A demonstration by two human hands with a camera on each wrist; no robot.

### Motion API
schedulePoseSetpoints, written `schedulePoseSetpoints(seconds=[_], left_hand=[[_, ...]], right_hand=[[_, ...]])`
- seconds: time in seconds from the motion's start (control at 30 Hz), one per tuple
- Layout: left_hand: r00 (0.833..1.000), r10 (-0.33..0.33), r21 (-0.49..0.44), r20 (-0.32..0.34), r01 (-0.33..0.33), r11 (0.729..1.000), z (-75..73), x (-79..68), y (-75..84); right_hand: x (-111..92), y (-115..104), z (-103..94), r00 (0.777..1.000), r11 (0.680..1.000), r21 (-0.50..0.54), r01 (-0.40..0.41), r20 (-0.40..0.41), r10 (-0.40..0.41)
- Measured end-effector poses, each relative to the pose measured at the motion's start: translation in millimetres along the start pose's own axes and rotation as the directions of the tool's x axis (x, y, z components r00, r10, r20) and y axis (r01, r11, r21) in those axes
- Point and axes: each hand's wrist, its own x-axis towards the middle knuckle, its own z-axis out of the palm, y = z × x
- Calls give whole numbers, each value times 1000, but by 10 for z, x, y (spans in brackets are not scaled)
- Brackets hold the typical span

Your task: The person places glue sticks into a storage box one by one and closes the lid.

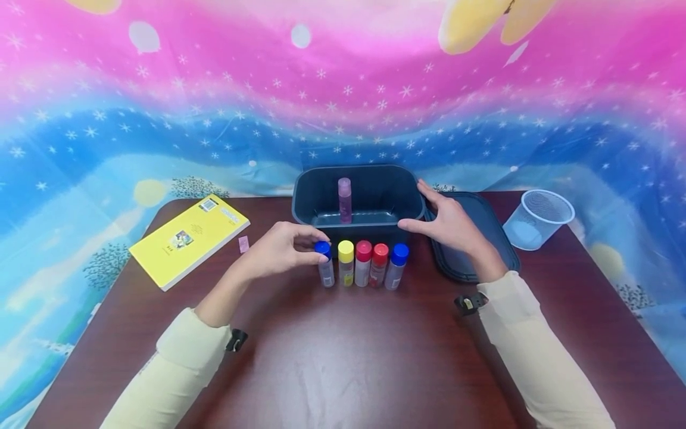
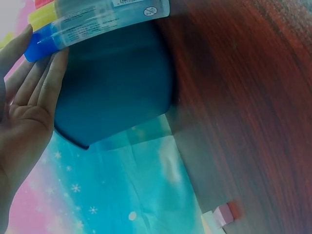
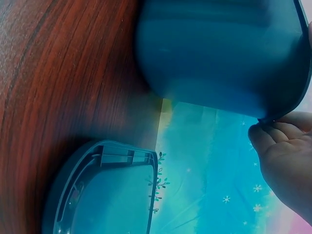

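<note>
In the head view a row of small clear bottles with coloured caps stands along the front of a dark storage box (image 1: 305, 217). My left hand (image 1: 276, 247) pinches the leftmost, a blue-capped bottle (image 1: 326, 273), by its cap between thumb and fingers. Beside it are a yellow-capped bottle (image 1: 346, 262), two red-capped ones and another blue-capped bottle (image 1: 396, 265). Inside the box stands a purple bottle (image 1: 345, 202). My right hand (image 1: 450, 223) holds the box's right end, thumb at the front rim and fingers at the back corner (image 3: 280, 131).
Right of the box lies its dark lid (image 1: 471, 238), near a white mesh pen holder (image 1: 530, 223). A yellow book (image 1: 187, 238) lies at the left, with a small pink block (image 1: 243, 244) beside it. A patterned cloth (image 1: 343, 113) hangs behind the table.
</note>
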Motion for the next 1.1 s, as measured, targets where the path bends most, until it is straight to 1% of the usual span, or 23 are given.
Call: schedulePoseSetpoints(seconds=[0.17, 0.23, 0.3, 0.47, 0.57, 0.67, 0.87, 1.0, 1.1], left_hand=[[1000, 12, 9, -3, -12, 1000, -52, -23, 14], [1000, 19, -6, -10, -19, 1000, -84, -40, 20], [1000, 11, -30, -19, -12, 999, -118, -58, 22], [998, -41, -139, -46, 34, 990, -186, -86, 25], [997, -44, -208, -67, 29, 978, -209, -89, 16], [995, -19, -247, -95, -5, 969, -236, -91, 1], [986, 58, -229, -159, -93, 969, -322, -135, 12], [976, 95, -264, -198, -147, 953, -375, -151, 18], [966, 111, -296, -233, -180, 938, -403, -156, 6]], right_hand=[[1, 1, 1, 1000, 1000, 5, 7, 3, -7], [2, -6, 0, 1000, 1000, 9, 15, 3, -15], [4, -16, -1, 1000, 1000, 13, 20, 5, -20], [-3, -19, -6, 1000, 1000, 13, 9, 14, -9], [-13, -11, -9, 1000, 1000, 16, 3, 15, -3], [-14, -8, -11, 1000, 1000, 18, 2, 15, -2], [-5, -10, -8, 1000, 1000, 19, 7, 16, -7], [-6, -12, -7, 1000, 1000, 22, 6, 14, -7], [-8, -14, -8, 1000, 1000, 21, 6, 15, -6]])
